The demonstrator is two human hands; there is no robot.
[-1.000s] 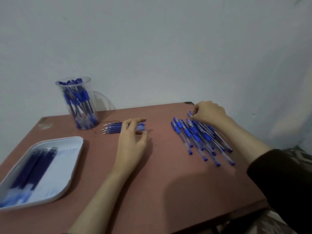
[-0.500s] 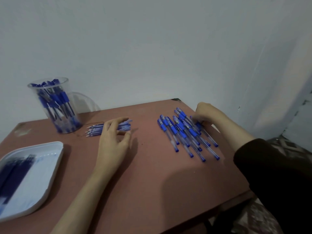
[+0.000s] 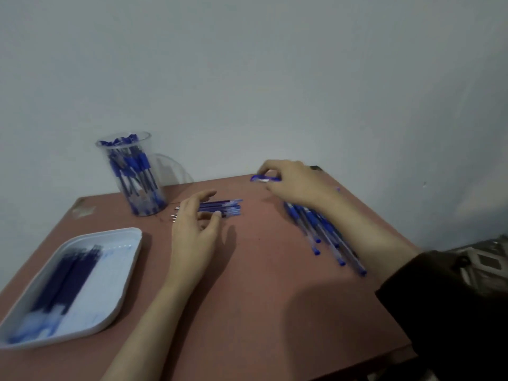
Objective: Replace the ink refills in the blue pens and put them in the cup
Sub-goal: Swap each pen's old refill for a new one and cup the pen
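Observation:
A clear plastic cup full of blue pens stands at the table's back left. A small bundle of blue refills lies in the middle; my left hand rests over it, fingers and thumb loosely around its near end. Several blue pens lie in a pile on the right. My right hand is lifted above the pile's far end and pinches one blue pen, which points left.
A white tray with dark blue refills sits at the front left of the reddish table. A clear lid or second cup leans behind the pen cup. The wall stands close behind the table.
My right hand has lifted one blue pen off the pile and carried it up and left. My left hand stays by the refill bundle. The camera view has shifted.

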